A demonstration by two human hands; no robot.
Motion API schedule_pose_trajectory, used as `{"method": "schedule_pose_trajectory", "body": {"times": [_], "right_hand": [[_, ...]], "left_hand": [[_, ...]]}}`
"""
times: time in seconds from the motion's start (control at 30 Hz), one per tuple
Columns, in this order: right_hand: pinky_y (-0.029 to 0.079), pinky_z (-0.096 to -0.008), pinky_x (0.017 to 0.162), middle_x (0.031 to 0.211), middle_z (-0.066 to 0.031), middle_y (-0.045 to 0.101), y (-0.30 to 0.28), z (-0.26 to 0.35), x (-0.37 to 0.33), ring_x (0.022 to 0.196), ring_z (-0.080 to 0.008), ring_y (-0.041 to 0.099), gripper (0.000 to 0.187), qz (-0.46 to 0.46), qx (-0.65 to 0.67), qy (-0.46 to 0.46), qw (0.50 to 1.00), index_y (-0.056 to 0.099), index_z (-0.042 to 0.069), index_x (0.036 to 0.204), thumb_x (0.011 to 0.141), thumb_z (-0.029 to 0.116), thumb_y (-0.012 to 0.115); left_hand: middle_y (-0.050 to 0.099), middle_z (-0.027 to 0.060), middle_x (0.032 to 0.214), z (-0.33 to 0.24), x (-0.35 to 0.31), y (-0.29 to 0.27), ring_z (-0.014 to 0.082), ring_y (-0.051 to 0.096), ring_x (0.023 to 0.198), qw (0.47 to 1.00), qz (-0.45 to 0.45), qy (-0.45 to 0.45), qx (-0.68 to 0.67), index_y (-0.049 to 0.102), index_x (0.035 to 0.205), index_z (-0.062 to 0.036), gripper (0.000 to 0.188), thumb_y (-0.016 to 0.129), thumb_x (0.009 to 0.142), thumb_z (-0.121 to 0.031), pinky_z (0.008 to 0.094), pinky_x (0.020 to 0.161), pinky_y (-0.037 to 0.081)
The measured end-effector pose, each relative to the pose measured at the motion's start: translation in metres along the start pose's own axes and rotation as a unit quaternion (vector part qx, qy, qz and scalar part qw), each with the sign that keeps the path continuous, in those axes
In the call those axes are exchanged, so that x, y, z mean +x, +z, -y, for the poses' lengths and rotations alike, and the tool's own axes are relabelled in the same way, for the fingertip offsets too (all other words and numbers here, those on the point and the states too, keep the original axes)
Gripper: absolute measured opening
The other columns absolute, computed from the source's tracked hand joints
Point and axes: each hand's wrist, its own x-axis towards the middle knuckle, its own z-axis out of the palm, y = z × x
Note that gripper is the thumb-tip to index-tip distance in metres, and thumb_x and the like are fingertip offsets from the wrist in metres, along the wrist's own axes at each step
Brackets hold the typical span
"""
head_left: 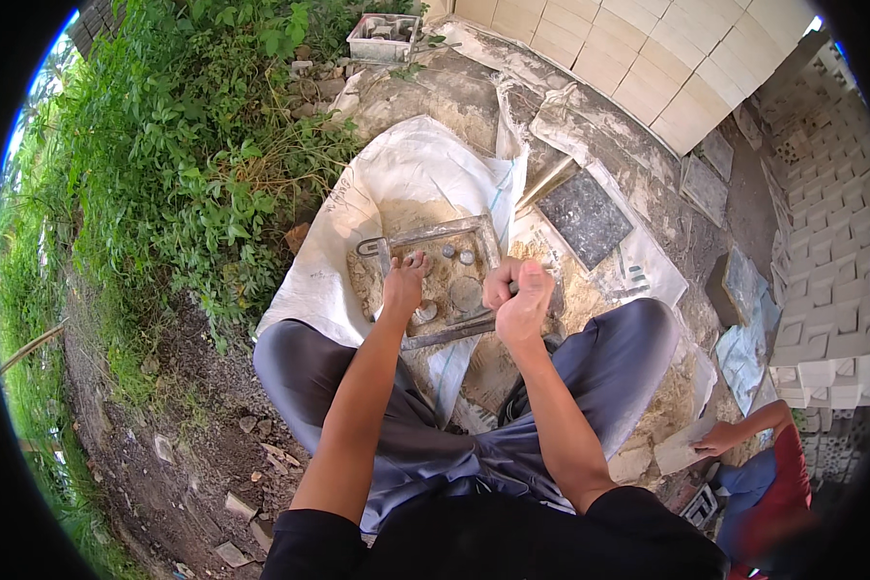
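A mould frame (443, 230), rectangular and crusted with grey, lies on the white sack sheet (396, 159) between my knees. Round discs (466, 294) and small cylinders (467, 258) sit inside it among pale powder. My left hand (404, 282) rests over the frame's left bar, fingers curled onto it. Just by the right bar, my right hand (522, 300) is closed in a fist. A dark, rod-like end (514, 287) shows in that fist; the rest of it is hidden by the fingers, so its kind stays unclear.
A dark speckled square plate (585, 220) lies right of the frame. Stacked pale tiles (638, 58) stand at the back. Green plants (193, 145) fill the left side, with a white crate (384, 39) beyond. At lower right, another person's hand (715, 440) holds a tile (684, 447).
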Motion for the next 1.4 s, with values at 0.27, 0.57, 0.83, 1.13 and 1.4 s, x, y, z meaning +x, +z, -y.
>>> {"method": "schedule_pose_trajectory", "body": {"times": [0.27,0.57,0.83,1.13,1.4], "right_hand": [[0.023,-0.025,0.039,0.048,0.0006,0.034,0.008,-0.028,0.001,0.042,-0.0081,0.032,0.059,-0.023,-0.003,0.01,1.0,0.039,0.005,0.053,0.095,0.047,0.037],[0.021,-0.0249,0.039,0.047,-0.0005,0.033,-0.028,-0.039,0.002,0.042,-0.0084,0.031,0.058,-0.012,-0.013,-0.018,1.0,0.038,0.005,0.053,0.096,0.044,0.034],[0.017,-0.0259,0.037,0.046,-0.0014,0.031,-0.015,0.028,0.011,0.038,-0.0088,0.025,0.055,-0.101,0.069,0.025,0.992,0.034,0.005,0.052,0.093,0.041,0.036],[0.019,-0.0262,0.038,0.046,-0.0008,0.033,-0.034,-0.032,0.01,0.04,-0.0092,0.027,0.058,-0.054,0.025,0.023,0.998,0.034,0.005,0.051,0.092,0.046,0.036],[0.018,-0.0263,0.037,0.046,-0.0013,0.033,-0.042,0.017,0.011,0.039,-0.0089,0.026,0.059,-0.062,0.091,-0.003,0.994,0.035,0.005,0.052,0.093,0.048,0.037]], "left_hand": [[0.028,0.0044,0.148,0.001,-0.003,0.013,0.0244,0.033,0.132,1.0,-0.011,-0.025,-0.009,0.031,0.14,-0.0122,0.1,0.083,0.057,-0.031,0.0423,0.107,0.028],[0.028,0.0042,0.148,-0.01,-0.005,-0.011,0.026,0.034,0.132,1.0,0.024,0.005,0.007,0.027,0.142,-0.0122,0.104,0.084,0.056,-0.03,0.0434,0.107,0.029],[0.032,0.0033,0.146,-0.006,-0.008,0.007,0.0255,0.036,0.13,1.0,-0.01,-0.007,0.015,0.032,0.14,-0.0132,0.095,0.081,0.06,-0.026,0.0435,0.107,0.029],[0.03,0.0014,0.147,-0.005,0.001,0.006,0.0253,0.037,0.13,0.999,-0.012,-0.007,0.029,0.028,0.141,-0.0132,0.101,0.082,0.058,-0.029,0.0431,0.106,0.03],[0.031,0.0016,0.146,-0.004,-0.002,0.005,0.0262,0.035,0.131,0.999,-0.002,0.01,0.03,0.028,0.141,-0.0134,0.093,0.078,0.064,-0.029,0.0423,0.106,0.03]]}}
